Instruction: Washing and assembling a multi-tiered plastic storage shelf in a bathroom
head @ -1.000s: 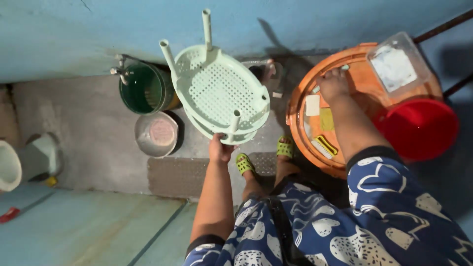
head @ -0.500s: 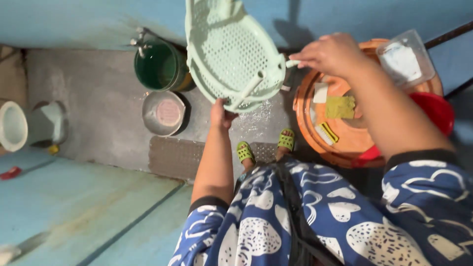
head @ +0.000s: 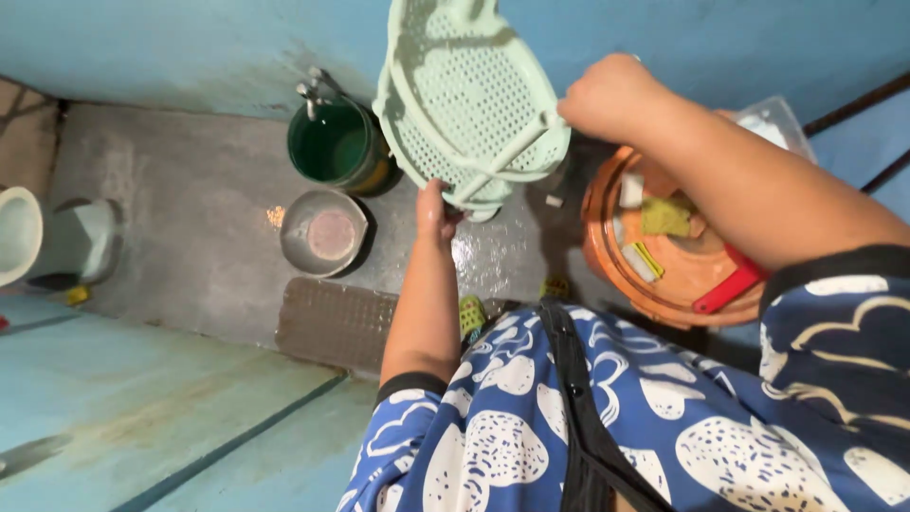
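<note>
I hold a pale green perforated plastic stool (head: 464, 95) upside down and tilted, raised in front of the blue wall. My left hand (head: 436, 210) grips its lower rim from beneath. My right hand (head: 607, 95) is closed on one of its legs at the right side. Below the stool lies the wet concrete floor (head: 190, 218). My green sandals (head: 471, 313) show just past my blue patterned clothing.
A green bucket (head: 336, 147) stands under a tap (head: 308, 90) by the wall, with a metal bowl (head: 324, 232) in front of it. An orange lidded tub (head: 678, 256) carrying a yellow sponge and small items sits at right. A perforated floor mat (head: 332, 322) lies near my feet.
The stool has risen and tipped toward the wall. My right hand left the orange tub's lid and took hold of a stool leg. My left hand stayed on the rim.
</note>
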